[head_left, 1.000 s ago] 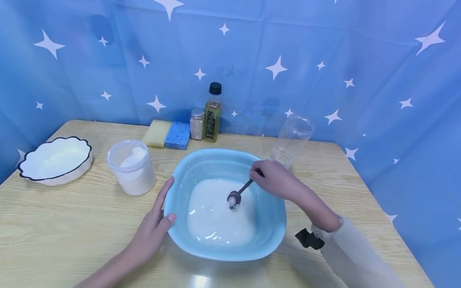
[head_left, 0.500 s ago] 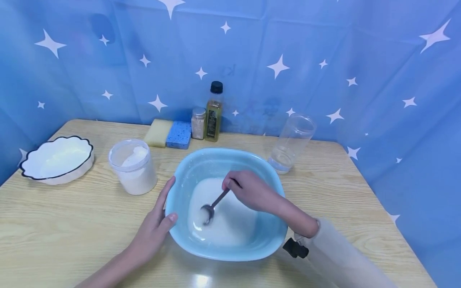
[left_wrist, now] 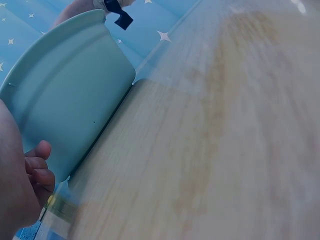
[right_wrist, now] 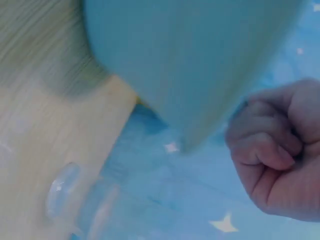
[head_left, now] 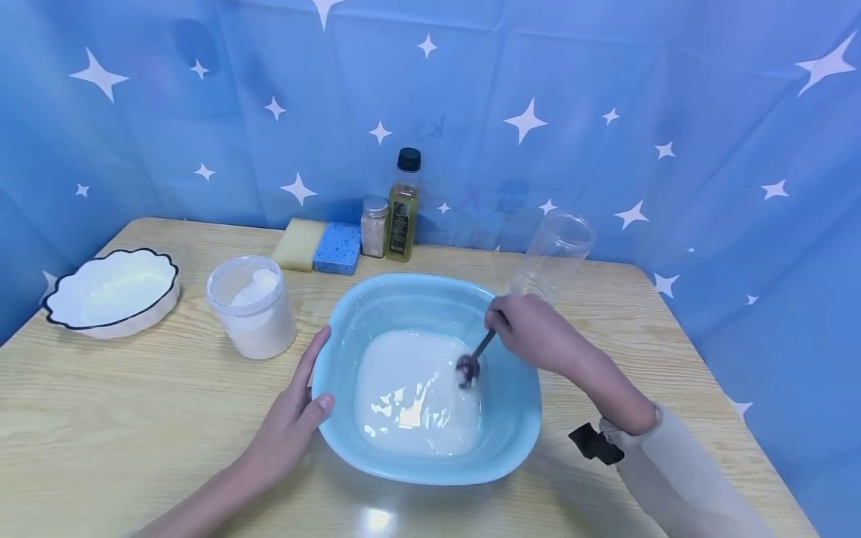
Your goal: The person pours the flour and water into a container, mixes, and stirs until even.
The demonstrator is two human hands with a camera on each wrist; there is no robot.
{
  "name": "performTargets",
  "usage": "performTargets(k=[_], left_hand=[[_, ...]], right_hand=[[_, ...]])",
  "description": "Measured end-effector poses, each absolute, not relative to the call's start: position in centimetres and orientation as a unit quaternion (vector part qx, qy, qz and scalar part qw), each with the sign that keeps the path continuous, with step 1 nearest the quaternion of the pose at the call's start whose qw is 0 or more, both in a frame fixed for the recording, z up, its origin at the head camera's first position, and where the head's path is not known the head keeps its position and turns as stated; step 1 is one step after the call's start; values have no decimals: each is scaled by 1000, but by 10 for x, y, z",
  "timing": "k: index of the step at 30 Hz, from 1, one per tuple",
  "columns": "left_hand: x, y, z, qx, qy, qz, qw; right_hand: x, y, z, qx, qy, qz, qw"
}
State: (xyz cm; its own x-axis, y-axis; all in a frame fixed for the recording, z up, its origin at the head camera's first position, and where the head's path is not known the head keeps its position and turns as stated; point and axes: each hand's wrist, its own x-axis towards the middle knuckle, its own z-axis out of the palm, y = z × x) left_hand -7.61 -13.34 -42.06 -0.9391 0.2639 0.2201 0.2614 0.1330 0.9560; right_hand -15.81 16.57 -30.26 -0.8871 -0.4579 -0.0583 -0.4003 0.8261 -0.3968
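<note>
Right grip [head_left: 528, 329] clenched round spoon [head_left: 474, 359] handle, bowl end dipped in white liquid [head_left: 410, 396] just below it. Left grip [head_left: 296, 415] relaxed, fingers straight against blue basin [head_left: 511, 418] rim; basin between both grips on surface [head_left: 134, 418].

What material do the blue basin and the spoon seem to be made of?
The blue basin looks like smooth, glossy plastic: even colour, rounded moulded rim, soft highlights. The spoon, held by the right hand, seems to be metal, dark grey and thin, though it is small and partly coated with white liquid.
</note>
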Motion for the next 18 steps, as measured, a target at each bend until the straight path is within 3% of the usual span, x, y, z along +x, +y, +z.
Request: performTargets(k=[3, 8, 12, 18], left_hand=[[-76, -133, -420, 176, 753, 634, 1], [-77, -134, -418, 179, 753, 634, 1], [-77, -134, -420, 193, 751, 632, -1], [-78, -132, -419, 191, 745, 639, 6]], right_hand=[[-169, 162, -312, -201, 957, -207, 36], [-172, 138, -322, -215, 944, -247, 48], [-163, 122, -325, -278, 923, -249, 91], [-148, 133, -315, -354, 881, -229, 215]])
